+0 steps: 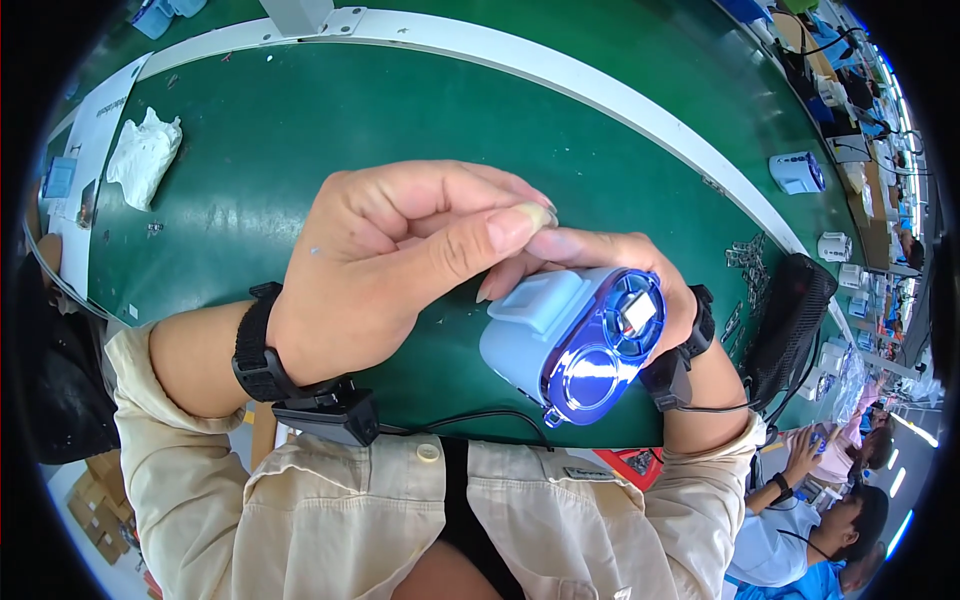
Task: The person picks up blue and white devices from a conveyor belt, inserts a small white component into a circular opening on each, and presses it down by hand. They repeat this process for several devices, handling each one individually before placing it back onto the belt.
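My right hand (655, 255) is wrapped round the back of a light-blue plastic device (530, 330). It has a rounded body and a glossy dark-blue oval face with two round parts; a small pale square piece (637, 314) sits in the upper one. My left hand (365, 265) is closed in a pinch just above the device, its thumb and finger meeting the fingertips of my right hand. Whatever lies in that pinch is too small and covered to make out. Black straps circle both wrists.
A green tabletop (260, 120) is bordered by a white rail (560, 55). Crumpled white material (146, 155) lies at left. Small metal pieces (745, 258) and a black mesh pouch (795, 320) are at right. A similar blue device (795, 173) stands beyond the rail; co-workers sit at lower right.
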`<act>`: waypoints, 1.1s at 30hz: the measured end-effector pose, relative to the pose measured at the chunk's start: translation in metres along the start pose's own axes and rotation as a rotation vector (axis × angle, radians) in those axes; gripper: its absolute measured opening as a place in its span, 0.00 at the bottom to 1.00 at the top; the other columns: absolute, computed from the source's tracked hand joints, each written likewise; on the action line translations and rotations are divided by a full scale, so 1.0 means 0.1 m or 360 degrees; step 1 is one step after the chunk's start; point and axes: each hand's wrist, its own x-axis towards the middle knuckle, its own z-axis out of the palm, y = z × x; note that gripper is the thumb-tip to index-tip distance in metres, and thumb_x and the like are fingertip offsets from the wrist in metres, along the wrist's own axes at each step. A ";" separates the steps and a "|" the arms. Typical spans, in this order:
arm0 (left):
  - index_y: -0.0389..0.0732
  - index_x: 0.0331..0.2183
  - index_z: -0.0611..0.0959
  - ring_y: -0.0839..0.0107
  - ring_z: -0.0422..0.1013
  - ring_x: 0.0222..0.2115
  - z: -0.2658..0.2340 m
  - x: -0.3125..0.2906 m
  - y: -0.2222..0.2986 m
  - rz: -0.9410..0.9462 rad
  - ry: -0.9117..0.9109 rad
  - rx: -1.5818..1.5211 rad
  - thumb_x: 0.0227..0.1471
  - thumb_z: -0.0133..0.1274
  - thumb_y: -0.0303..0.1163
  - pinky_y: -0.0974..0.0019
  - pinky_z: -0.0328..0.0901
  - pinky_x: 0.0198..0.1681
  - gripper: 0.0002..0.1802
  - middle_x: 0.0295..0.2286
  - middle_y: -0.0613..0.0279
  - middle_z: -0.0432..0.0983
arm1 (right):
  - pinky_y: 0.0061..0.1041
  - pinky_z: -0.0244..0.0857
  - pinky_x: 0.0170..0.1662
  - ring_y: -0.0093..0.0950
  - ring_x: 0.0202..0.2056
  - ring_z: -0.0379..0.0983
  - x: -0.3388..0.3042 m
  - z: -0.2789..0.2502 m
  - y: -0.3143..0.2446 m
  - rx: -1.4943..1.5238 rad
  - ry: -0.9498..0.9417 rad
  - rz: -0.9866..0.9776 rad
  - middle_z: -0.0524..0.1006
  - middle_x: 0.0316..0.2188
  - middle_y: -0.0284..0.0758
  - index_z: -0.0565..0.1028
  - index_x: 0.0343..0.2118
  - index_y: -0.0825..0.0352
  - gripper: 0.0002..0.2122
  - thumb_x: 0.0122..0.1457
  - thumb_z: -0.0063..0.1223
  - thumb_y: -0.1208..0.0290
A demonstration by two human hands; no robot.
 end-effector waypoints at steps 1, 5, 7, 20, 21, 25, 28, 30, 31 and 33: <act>0.33 0.37 0.81 0.62 0.70 0.47 0.00 0.00 0.00 0.0012 -0.0008 0.0012 0.60 0.48 0.29 0.61 0.65 0.48 0.10 0.39 0.46 0.76 | 0.29 0.64 0.53 0.34 0.48 0.71 0.00 0.01 -0.01 -0.0001 0.0005 -0.0004 0.70 0.51 0.51 0.60 0.61 0.73 0.42 0.40 0.69 0.72; 0.34 0.40 0.80 0.56 0.65 0.53 0.00 0.02 0.06 -0.0201 -0.0001 -0.0111 0.55 0.57 0.35 0.55 0.61 0.54 0.15 0.44 0.45 0.73 | 0.29 0.65 0.53 0.33 0.48 0.72 -0.01 0.02 -0.06 0.0002 0.0042 0.0046 0.70 0.51 0.49 0.62 0.59 0.73 0.41 0.40 0.70 0.74; 0.35 0.41 0.79 0.54 0.62 0.54 -0.01 0.07 0.09 0.0082 -0.0186 0.0345 0.51 0.60 0.37 0.54 0.58 0.55 0.19 0.46 0.44 0.71 | 0.29 0.64 0.54 0.31 0.48 0.72 -0.01 0.00 -0.14 -0.0059 0.0053 0.0209 0.71 0.51 0.47 0.64 0.58 0.73 0.39 0.39 0.70 0.75; 0.40 0.49 0.68 0.45 0.55 0.59 0.01 0.07 -0.20 0.0789 -0.0332 0.1139 0.33 0.73 0.35 0.46 0.52 0.60 0.42 0.53 0.44 0.64 | 0.29 0.63 0.50 0.36 0.48 0.70 0.01 0.28 -0.54 -0.1004 0.0930 -0.0250 0.74 0.44 0.41 0.70 0.51 0.75 0.29 0.44 0.68 0.72; 0.40 0.49 0.67 0.45 0.57 0.59 0.03 0.06 -0.22 0.0767 -0.0271 0.1174 0.33 0.73 0.33 0.45 0.52 0.60 0.43 0.53 0.44 0.64 | 0.29 0.63 0.50 0.36 0.48 0.70 0.00 0.33 -0.57 -0.1012 0.0923 -0.0242 0.74 0.44 0.41 0.70 0.51 0.75 0.29 0.44 0.68 0.72; 0.39 0.49 0.69 0.51 0.64 0.54 0.01 0.07 -0.31 0.0773 -0.0086 0.1133 0.29 0.70 0.29 0.44 0.56 0.58 0.41 0.48 0.51 0.70 | 0.27 0.64 0.44 0.32 0.40 0.70 -0.01 0.46 -0.63 -0.2320 0.0457 -0.0230 0.73 0.37 0.38 0.76 0.45 0.72 0.20 0.47 0.65 0.75; 0.39 0.49 0.68 0.53 0.67 0.51 0.01 0.06 -0.26 0.0750 -0.0060 0.1254 0.29 0.70 0.29 0.44 0.56 0.58 0.42 0.48 0.51 0.71 | 0.26 0.63 0.37 0.29 0.34 0.67 0.04 0.54 -0.54 -0.2541 0.0727 -0.0332 0.72 0.33 0.37 0.80 0.39 0.70 0.14 0.47 0.62 0.79; 0.39 0.49 0.68 0.53 0.69 0.50 0.02 0.05 -0.23 0.0732 -0.0052 0.1317 0.29 0.70 0.29 0.44 0.56 0.58 0.42 0.48 0.51 0.71 | 0.25 0.63 0.36 0.29 0.34 0.68 0.05 0.54 -0.49 -0.2542 0.0751 -0.0352 0.72 0.33 0.37 0.80 0.39 0.70 0.14 0.47 0.63 0.79; 0.38 0.49 0.68 0.54 0.69 0.51 0.03 0.05 -0.22 0.0731 -0.0050 0.1336 0.31 0.71 0.29 0.45 0.56 0.59 0.42 0.48 0.50 0.71 | 0.24 0.63 0.35 0.29 0.33 0.68 0.05 0.54 -0.47 -0.2550 0.0769 -0.0372 0.72 0.32 0.37 0.80 0.39 0.71 0.14 0.46 0.63 0.80; 0.38 0.49 0.66 0.57 0.69 0.52 0.05 0.05 -0.21 0.0729 -0.0048 0.1376 0.33 0.72 0.29 0.48 0.54 0.61 0.42 0.48 0.49 0.72 | 0.24 0.63 0.34 0.29 0.33 0.68 0.04 0.53 -0.46 -0.2556 0.0787 -0.0390 0.72 0.32 0.37 0.80 0.39 0.71 0.15 0.45 0.63 0.80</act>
